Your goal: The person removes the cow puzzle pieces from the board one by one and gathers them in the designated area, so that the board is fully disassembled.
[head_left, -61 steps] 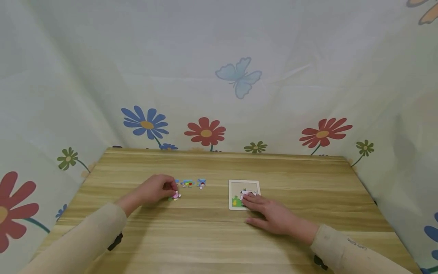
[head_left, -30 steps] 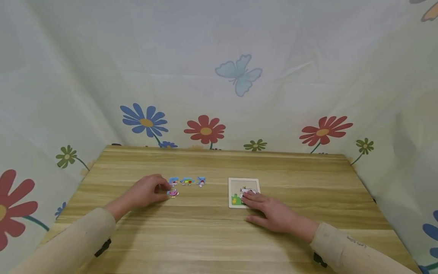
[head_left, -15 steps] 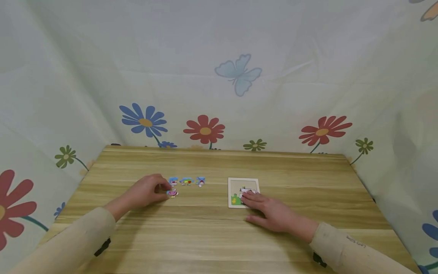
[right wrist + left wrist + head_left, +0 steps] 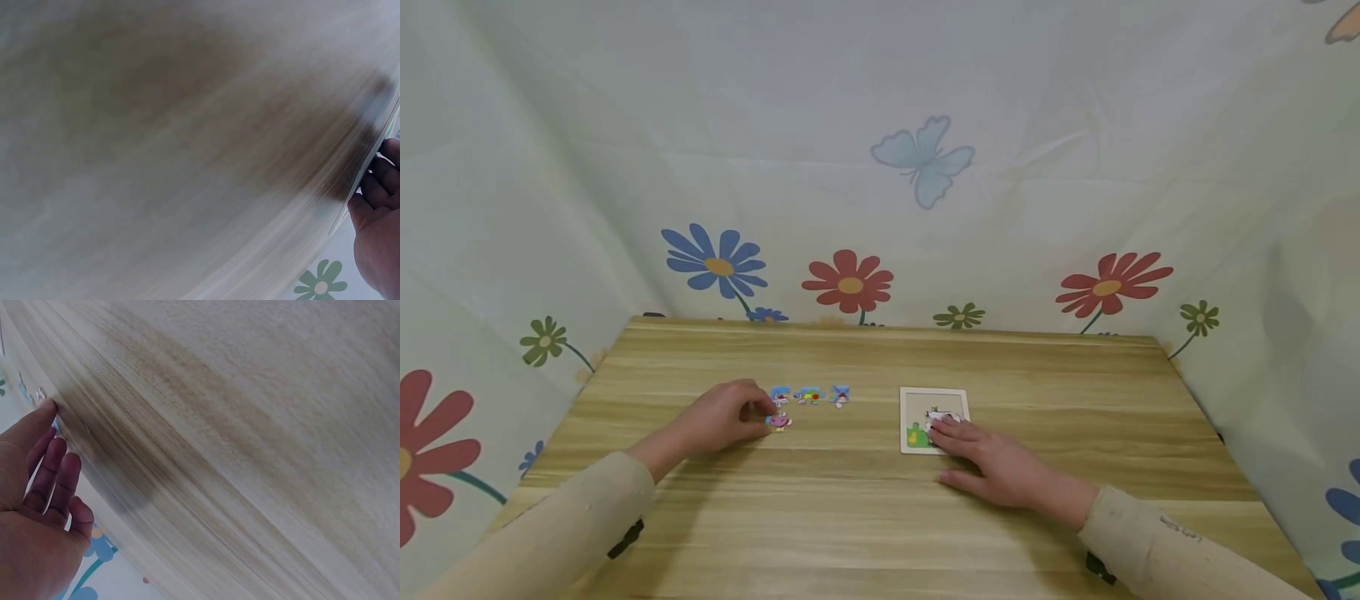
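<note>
My left hand (image 4: 718, 421) is at the left of the table, with thumb and index finger pinching the left edge of a small pink puzzle piece (image 4: 779, 422). Its other fingers bend loosely in the left wrist view. Just behind lie three more colourful pieces in a row: a blue-and-red piece (image 4: 780, 395), a green-and-yellow piece (image 4: 809, 395) and a blue piece with a white tip (image 4: 840, 395). My right hand (image 4: 992, 462) lies with extended fingers on a square puzzle board (image 4: 922, 406) with a pale frame, hiding its lower right part. Green and black-and-white pieces show in it.
Everything lies on a wood-grain table (image 4: 865, 517). A pale cloth (image 4: 1030, 217) with printed flowers and a butterfly hangs behind the table and along both sides. Both forearms come in over the front edge, with dark straps under the wrists.
Since two seconds ago my left hand and the pink piece have shifted slightly left, uncovering the leftmost back piece. Over the last second both hands stay still.
</note>
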A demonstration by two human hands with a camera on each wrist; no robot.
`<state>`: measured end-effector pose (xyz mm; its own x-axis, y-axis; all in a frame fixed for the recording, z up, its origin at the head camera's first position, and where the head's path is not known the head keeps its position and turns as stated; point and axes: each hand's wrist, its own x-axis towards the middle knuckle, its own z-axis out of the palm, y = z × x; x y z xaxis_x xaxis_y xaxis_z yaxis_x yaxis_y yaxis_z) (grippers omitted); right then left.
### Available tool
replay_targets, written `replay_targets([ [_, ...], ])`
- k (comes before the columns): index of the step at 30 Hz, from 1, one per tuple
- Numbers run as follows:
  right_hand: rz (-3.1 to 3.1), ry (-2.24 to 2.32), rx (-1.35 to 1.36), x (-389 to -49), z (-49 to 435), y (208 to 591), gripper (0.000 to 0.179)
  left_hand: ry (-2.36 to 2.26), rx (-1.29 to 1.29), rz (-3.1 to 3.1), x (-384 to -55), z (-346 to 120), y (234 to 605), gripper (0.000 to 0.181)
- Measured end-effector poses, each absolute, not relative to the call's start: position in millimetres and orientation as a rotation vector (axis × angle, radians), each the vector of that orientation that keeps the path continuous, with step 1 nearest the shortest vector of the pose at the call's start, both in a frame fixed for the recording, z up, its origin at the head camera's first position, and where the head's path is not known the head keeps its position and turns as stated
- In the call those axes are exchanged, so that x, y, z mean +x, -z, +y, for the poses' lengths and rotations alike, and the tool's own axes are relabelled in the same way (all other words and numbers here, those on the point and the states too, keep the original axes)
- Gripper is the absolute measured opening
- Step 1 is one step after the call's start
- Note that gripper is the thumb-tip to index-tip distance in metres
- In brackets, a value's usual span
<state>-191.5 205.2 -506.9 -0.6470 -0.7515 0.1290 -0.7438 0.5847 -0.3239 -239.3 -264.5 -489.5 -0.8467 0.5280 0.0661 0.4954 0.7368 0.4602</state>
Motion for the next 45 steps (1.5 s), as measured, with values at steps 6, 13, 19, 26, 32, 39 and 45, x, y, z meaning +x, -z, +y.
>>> replay_targets([
  [6,2.767,0.547,-1.287,-190.9,205.8,504.6,0.061,-0.729,0.848,2.861,-239.2,-264.2,488.9,0.017],
  [13,2.756,0.525,-1.245,-189.7,205.8,502.2,0.062,-0.712,0.848,2.871,-240.8,-263.7,486.9,0.018],
  [19,2.764,0.528,-1.262,-188.9,205.9,502.2,0.061,-0.703,0.792,2.891,-245.7,-250.6,477.1,0.021],
  [26,2.760,0.529,-1.258,-190.4,205.2,504.0,0.062,-0.700,0.837,2.848,-256.6,-222.4,464.0,0.025],
  [32,2.759,0.523,-1.254,-190.7,205.7,504.8,0.062,-0.694,0.906,2.806,-265.3,-187.7,458.3,0.025],
  [39,2.749,0.520,-1.241,-190.4,204.6,503.2,0.062,-0.716,0.933,2.752,-273.9,-142.6,456.7,0.026],
  [45,2.761,0.519,-1.256,-190.6,204.4,502.8,0.061,-0.693,0.948,2.737,-281.2,-104.6,463.1,0.026],
])
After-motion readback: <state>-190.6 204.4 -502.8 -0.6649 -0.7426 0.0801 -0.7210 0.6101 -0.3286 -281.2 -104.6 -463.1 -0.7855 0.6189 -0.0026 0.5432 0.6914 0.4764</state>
